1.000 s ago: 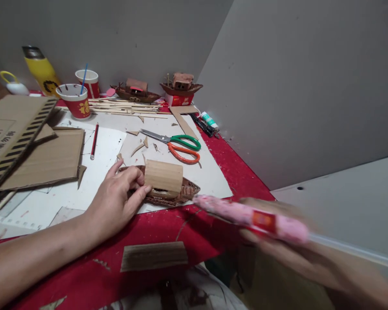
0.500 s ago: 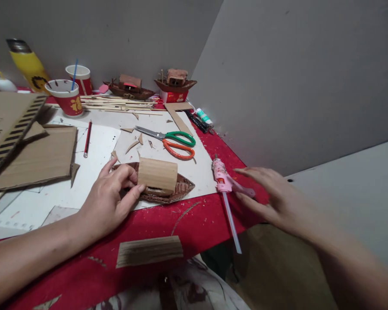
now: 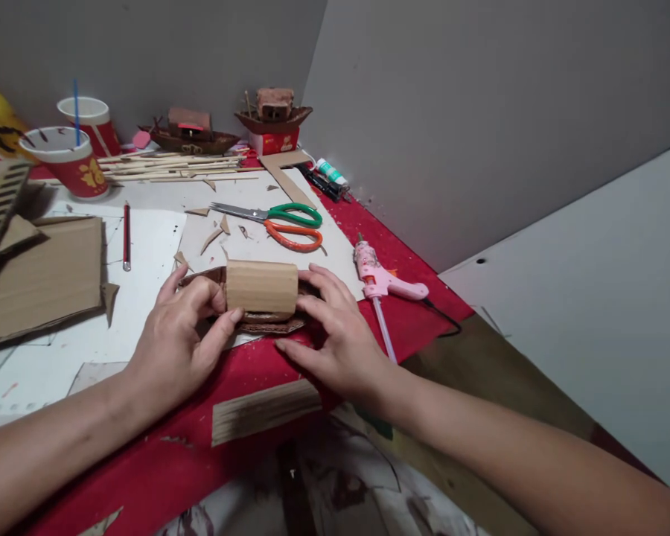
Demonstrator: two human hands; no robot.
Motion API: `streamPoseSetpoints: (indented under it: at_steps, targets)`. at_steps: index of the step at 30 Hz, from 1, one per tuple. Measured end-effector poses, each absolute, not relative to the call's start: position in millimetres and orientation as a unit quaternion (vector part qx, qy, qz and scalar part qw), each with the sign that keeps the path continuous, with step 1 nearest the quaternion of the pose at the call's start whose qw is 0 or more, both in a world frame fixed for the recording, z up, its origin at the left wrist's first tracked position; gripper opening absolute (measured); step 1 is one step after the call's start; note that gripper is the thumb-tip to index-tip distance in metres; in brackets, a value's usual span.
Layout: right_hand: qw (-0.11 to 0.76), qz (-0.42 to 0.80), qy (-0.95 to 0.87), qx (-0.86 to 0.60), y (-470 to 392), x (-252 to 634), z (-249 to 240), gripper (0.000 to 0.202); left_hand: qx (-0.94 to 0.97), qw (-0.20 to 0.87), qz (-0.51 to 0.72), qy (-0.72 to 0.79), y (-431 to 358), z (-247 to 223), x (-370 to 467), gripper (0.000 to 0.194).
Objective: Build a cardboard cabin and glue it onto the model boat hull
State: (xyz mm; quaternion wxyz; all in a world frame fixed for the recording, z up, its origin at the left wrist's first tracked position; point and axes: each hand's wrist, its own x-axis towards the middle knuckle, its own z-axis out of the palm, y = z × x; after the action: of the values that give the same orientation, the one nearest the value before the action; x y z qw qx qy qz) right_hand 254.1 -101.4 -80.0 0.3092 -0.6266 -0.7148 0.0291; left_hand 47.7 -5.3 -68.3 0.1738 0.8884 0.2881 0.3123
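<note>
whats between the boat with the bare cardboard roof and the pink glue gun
In the head view, the right hand lies between the boat and the glue gun, with a little pale paper and red cloth beyond it.

A brown model boat (image 3: 268,327) sits upright beneath a curved tan cardboard roof (image 3: 261,289).

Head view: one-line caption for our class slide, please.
Left hand and right hand flank a brown model boat with a cardboard canopy, a pink glue gun lying to the right.
</note>
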Motion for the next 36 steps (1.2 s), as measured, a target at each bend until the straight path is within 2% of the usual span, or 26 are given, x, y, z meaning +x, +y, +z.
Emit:
streamPoseSetpoints:
  at_steps: [6,12,14,21,25,36]
  targets:
    - [0.361,0.027,-0.698,-0.618,-97,250,-88,0.01,0.893,0.172,0.31,0.276,-4,-69,48,0.014]
    - [0.372,0.041,-0.7,-0.608,-94,255,-84,0.007,0.913,0.168,0.277,0.25,0,-68,44,0.024]
    - [0.373,0.055,-0.7,-0.606,-92,257,-81,0.006,0.911,0.163,0.28,0.253,0,-68,45,0.022]
    - [0.366,0.07,-0.705,-0.603,-88,259,-83,0.011,0.901,0.166,0.298,0.267,-1,-67,51,0.018]
    - [0.368,0.074,-0.711,-0.595,-85,260,-85,0.007,0.9,0.168,0.28,0.29,-2,-65,52,0.017]
    - [0.374,0.093,-0.707,-0.593,-81,260,-79,0.012,0.893,0.173,0.291,0.294,-3,-69,53,0.026]
